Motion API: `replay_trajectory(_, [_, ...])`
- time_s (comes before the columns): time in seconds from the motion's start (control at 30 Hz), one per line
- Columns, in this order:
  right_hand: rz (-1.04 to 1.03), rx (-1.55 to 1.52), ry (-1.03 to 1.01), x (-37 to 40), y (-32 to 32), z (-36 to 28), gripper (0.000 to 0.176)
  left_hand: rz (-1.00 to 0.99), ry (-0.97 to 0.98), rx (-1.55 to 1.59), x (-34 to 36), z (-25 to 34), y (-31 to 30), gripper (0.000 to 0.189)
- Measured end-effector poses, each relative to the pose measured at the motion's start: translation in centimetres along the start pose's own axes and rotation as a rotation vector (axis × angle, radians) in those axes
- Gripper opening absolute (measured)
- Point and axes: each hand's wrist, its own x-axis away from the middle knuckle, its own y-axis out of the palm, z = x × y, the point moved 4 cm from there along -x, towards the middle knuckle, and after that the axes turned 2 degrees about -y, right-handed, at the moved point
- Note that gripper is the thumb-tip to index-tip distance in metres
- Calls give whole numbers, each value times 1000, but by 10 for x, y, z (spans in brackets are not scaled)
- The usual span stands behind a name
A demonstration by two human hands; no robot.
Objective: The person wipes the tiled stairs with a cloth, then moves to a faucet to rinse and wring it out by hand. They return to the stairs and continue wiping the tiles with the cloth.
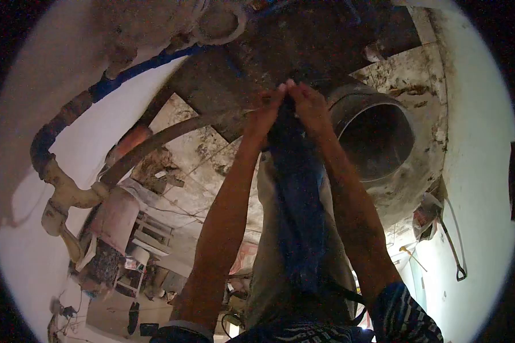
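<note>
Left hand: the left hand (263, 117) has its fingers bent and drawn in, tips close to the other hand's; too dark to tell what, if anything, it grips.
Right hand: the right hand (311, 108) is likewise curled, fingertips beside the left's; its hold cannot be told either.
Blue cloth: the cloth (298, 211) runs from just below the hands down between the forearms, over pale trousers (263, 251).
Sheet: a dark sheet (320, 40) lies beyond the hands.
Drum: an open-mouthed drum (353, 98) stands near the right forearm.
Left side: a pipe (137, 68).
</note>
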Motion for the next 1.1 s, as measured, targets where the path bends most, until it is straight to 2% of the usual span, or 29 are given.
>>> replay_trajectory(0.03, [-12,50,-77,-4,0,1,62,-41,-36,58,-1,-3,1,64])
replay_trajectory(0.1, [-22,66,-189,-20,3,18,53,-6,-41,408,6,-8,-5,60])
replay_trajectory(0.17, [-5,-74,-217,-35,6,39,46,136,277,98,22,-4,-29,53])
replay_trajectory(0.23, [-24,-450,-29,-36,12,38,40,364,871,-897,41,-14,-62,46])
replay_trajectory(0.3, [-94,-976,347,-21,32,17,38,288,689,-944,26,-42,-80,46])
replay_trajectory(0.33, [-128,-800,130,-32,36,33,38,250,596,-965,19,-55,-86,46])
replay_trajectory(0.37, [-161,-618,-83,-50,48,71,37,251,540,-960,27,-43,-86,46])
replay_trajectory(0.43, [-203,-444,-244,-42,51,66,36,251,430,-947,49,-6,-79,47])
replay_trajectory(0.47, [-214,-456,-197,-12,41,16,34,172,490,-692,43,-13,-84,47])
replay_trajectory(0.5, [-207,-443,-223,-9,41,7,34,94,543,-435,30,-26,-94,48])
replay_trajectory(0.53, [-199,-430,-248,-6,41,-1,34,-9,460,-135,26,-28,-93,48])
replay_trajectory(0.57, [-173,-391,-345,-27,51,25,34,-85,368,170,22,-31,-92,48])
replay_trajectory(0.63, [-158,-621,-205,-36,56,36,36,-281,-100,843,32,-15,-66,48])
replay_trajectory(0.7, [-164,-1134,296,-29,59,22,37,55,748,-313,31,1,-81,47])
replay_trajectory(0.77, [80,-196,-469,-28,49,29,38,113,796,-284,18,1,-83,46])
replay_trajectory(0.83, [183,297,-650,-18,62,19,38,-136,25,923,1,3,-51,44])
replay_trajectory(0.87, [167,292,-484,-8,77,-3,38,-113,-23,883,4,5,-40,46])
replay_trajectory(0.93, [110,446,-356,-9,87,-11,38,-61,-124,804,13,4,-19,48])
replay_trajectory(1.0, [36,762,-442,-37,85,-7,39,-17,-214,718,20,3,-5,51])
replay_trajectory(1.03, [118,651,-400,-42,78,-2,40,4,-263,674,22,2,-3,53])
replay_trajectory(1.07, [198,540,-359,-46,70,1,40,44,16,232,15,-1,-10,54])
replay_trajectory(1.1, [251,455,-369,-40,70,-1,41,69,96,68,7,-7,-13,55])
